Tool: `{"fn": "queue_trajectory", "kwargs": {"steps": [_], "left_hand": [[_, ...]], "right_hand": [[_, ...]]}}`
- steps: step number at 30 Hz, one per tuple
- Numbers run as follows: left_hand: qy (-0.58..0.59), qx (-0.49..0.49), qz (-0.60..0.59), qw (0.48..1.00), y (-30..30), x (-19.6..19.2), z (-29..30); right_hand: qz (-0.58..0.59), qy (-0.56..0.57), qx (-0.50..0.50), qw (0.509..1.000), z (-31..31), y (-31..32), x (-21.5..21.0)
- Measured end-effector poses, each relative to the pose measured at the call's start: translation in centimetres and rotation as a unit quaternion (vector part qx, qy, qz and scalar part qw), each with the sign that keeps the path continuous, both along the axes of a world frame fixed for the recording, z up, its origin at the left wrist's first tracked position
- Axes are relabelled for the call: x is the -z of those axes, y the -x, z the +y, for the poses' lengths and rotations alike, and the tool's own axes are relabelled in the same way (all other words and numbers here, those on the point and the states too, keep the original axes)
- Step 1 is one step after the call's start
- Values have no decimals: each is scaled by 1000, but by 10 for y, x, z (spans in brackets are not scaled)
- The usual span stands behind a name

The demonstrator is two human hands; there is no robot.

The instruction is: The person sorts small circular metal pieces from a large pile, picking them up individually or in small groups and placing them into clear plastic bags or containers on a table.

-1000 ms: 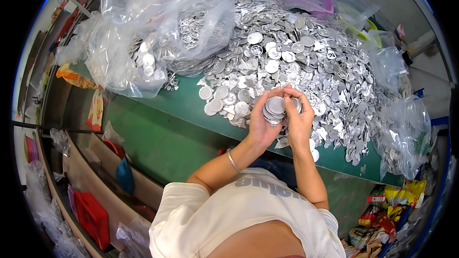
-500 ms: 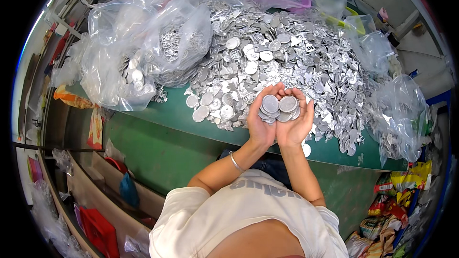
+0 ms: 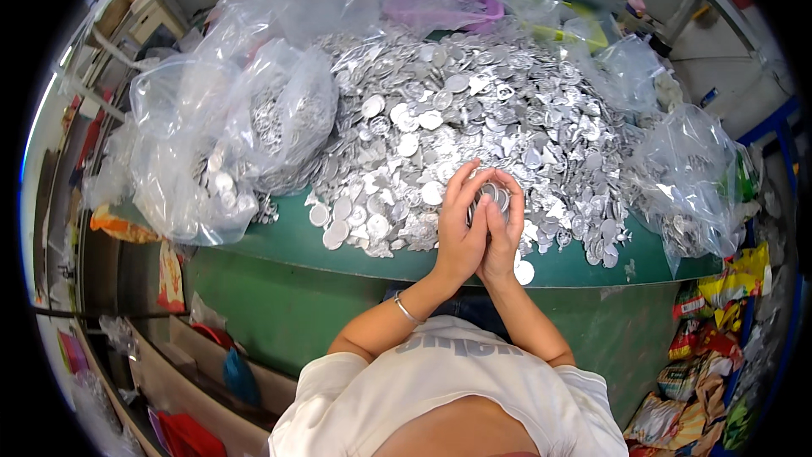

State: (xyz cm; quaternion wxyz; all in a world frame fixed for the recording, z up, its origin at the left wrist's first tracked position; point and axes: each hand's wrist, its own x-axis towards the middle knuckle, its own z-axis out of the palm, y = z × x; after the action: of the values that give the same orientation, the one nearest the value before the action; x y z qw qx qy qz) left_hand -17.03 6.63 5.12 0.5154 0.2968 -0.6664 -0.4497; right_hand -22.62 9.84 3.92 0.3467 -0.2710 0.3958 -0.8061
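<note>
My left hand [image 3: 458,233] and my right hand [image 3: 502,241] are pressed together at the table's near edge, fingers curled around several round silver metal discs [image 3: 494,196]. The discs show through the gap between my thumbs and fingers; the rest are covered. Just beyond my hands spreads a large heap of small silver metal pieces [image 3: 474,101], round discs mixed with other cut shapes. A single bright disc [image 3: 523,272] lies by the table edge, close to my right wrist. A silver bangle [image 3: 409,309] circles my left wrist.
Clear plastic bags of metal pieces stand on the green table [image 3: 283,241], a bulky bag [image 3: 288,110] at left and another bag [image 3: 689,178] at right. A purple basin [image 3: 444,2] sits behind the heap. Colourful packets [image 3: 740,275] pile up on the right; a wooden partition [image 3: 182,389] stands lower left.
My hands have turned from an open cup, with the discs on show, to folded closed around them. They also sit slightly further left in view. The view itself has shifted a little.
</note>
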Motion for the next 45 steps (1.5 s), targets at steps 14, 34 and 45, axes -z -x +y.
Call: {"fn": "queue_trajectory", "kwargs": {"steps": [14, 34, 45], "left_hand": [[89, 58, -74, 992, 88, -14, 5], [-206, 224, 13, 952, 344, -72, -177], [-130, 269, 177, 938, 111, -114, -140]], "right_hand": [[-234, -22, 21, 972, 7, 75, 9], [-282, -72, 32, 956, -148, 364, -88], [135, -122, 88, 979, -97, 277, -71]]}}
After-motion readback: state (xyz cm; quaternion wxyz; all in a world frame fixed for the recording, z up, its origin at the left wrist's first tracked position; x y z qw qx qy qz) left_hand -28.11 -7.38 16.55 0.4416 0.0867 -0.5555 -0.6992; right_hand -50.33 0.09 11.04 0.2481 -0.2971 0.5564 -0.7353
